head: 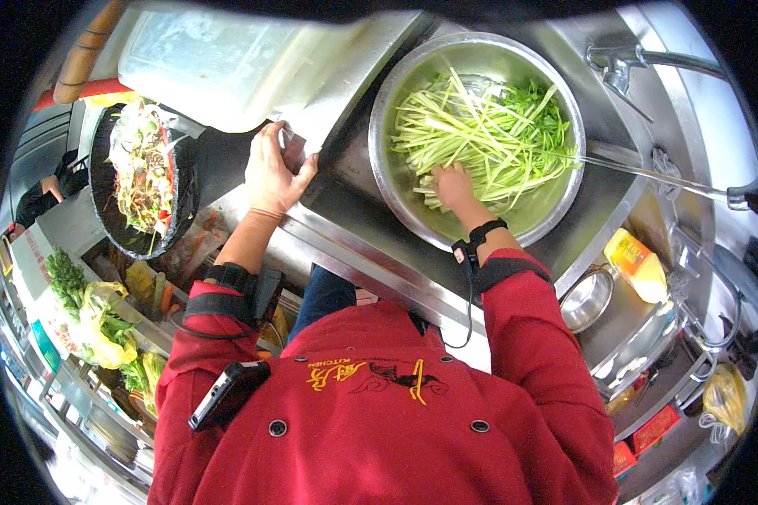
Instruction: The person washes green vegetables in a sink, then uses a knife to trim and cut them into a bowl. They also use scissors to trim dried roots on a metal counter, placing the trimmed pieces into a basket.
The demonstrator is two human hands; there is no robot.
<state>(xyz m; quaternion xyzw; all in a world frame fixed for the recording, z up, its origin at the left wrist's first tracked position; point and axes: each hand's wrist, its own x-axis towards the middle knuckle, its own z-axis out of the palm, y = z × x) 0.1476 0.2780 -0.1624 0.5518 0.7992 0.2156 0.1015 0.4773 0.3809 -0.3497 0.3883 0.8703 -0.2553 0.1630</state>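
A large stainless steel bowl (pixel 382 151) sits in a metal sink (pixel 347 183) in front of me. It holds many pale green vegetable stalks (pixel 480 139) with leafy tops at the right. My right hand (pixel 453 187) reaches into the bowl at the near left of the stalks, its fingertips partly hidden among them; whether it grips any, I cannot tell. Water runs from a faucet spout (pixel 738 197) at the right into the bowl. My left hand (pixel 275 167) rests at the sink's left corner, thumb and fingers apart around the metal edge, holding nothing that I can see.
A black bin (pixel 186 208) with vegetable scraps stands at the left, below a translucent plastic tub (pixel 202 63). A second faucet (pixel 619 72) is at upper right. A yellow-labelled bottle (pixel 635 265) and small metal bowl (pixel 587 300) lie right. Another person's hand (pixel 52 187) shows far left.
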